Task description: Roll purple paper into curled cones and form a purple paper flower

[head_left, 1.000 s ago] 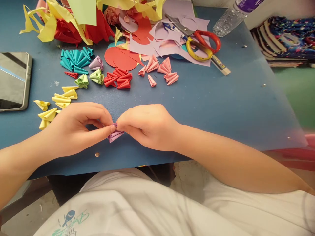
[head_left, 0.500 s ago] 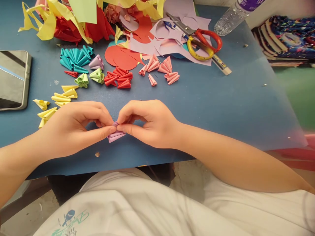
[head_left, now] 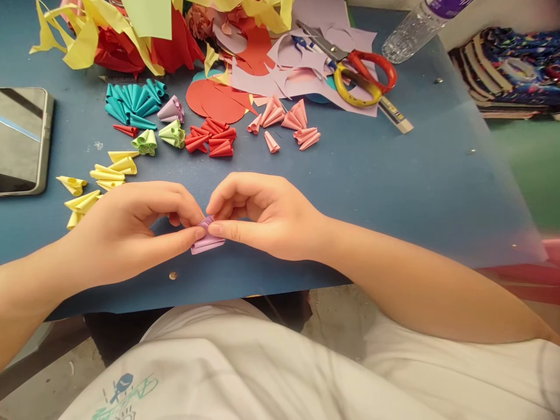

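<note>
A small lilac paper piece, partly rolled, sits between both my hands just above the blue table. My left hand pinches its left end with thumb and forefinger. My right hand pinches its right end, fingers curled over it. Much of the paper is hidden by my fingertips.
Rolled paper cones lie in groups behind my hands: yellow, teal, green, red, pink. Scissors rest on lilac scraps. A phone lies far left, a plastic bottle at the back right.
My right hand's fingers have lifted and uncurled a little, and the lilac piece shows slightly more between the fingertips. Both hands stay in place.
</note>
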Available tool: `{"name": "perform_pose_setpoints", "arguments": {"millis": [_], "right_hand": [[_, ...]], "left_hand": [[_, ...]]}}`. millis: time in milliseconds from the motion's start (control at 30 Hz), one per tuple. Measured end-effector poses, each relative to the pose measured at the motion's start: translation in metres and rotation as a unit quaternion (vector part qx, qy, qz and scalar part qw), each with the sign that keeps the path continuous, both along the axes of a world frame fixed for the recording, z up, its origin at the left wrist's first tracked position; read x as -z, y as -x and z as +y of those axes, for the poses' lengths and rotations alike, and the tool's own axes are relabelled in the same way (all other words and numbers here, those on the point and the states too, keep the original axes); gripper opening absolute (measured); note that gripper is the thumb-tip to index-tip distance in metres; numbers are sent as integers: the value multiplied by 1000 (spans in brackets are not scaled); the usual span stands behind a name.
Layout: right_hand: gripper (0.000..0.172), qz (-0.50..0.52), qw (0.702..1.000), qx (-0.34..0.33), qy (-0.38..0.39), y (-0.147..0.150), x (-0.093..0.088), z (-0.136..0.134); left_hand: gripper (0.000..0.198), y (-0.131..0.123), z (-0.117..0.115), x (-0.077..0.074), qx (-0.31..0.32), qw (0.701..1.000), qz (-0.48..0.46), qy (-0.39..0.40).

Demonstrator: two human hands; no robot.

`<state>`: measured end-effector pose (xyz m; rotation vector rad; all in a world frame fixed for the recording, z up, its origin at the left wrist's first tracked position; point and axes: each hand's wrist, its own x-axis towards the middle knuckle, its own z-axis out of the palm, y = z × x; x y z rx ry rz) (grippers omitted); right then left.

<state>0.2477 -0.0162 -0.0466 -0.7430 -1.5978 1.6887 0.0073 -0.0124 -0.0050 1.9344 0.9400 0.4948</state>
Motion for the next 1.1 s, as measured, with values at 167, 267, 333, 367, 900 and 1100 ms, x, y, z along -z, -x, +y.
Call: {"name": "perform_pose_setpoints", "arguments": {"millis": [167,267,333,367,900,1100], "right_hand": [[25,41,995,-56,74,-1,2,5],[20,32,995,-71,62,-2,3,6],[14,-3,998,-60,-8,-2,2,4],[10,-23,997,-44,-63,-2,2,3],[23,-113,884,53,-450,-3,1,-7],[7,-103,891,58,-437,-2,3,-5]], "left_hand": [[11,1,-1,-3,8,1000,13,14],[14,1,0,-4,8,999,21,30],[15,1,1,-3,16,999,35,33],[15,0,1,-2,17,999,41,30],[13,-2,-5,-2,-62,986,50,148],[15,-7,-9,-9,-83,973,7,214]]}}
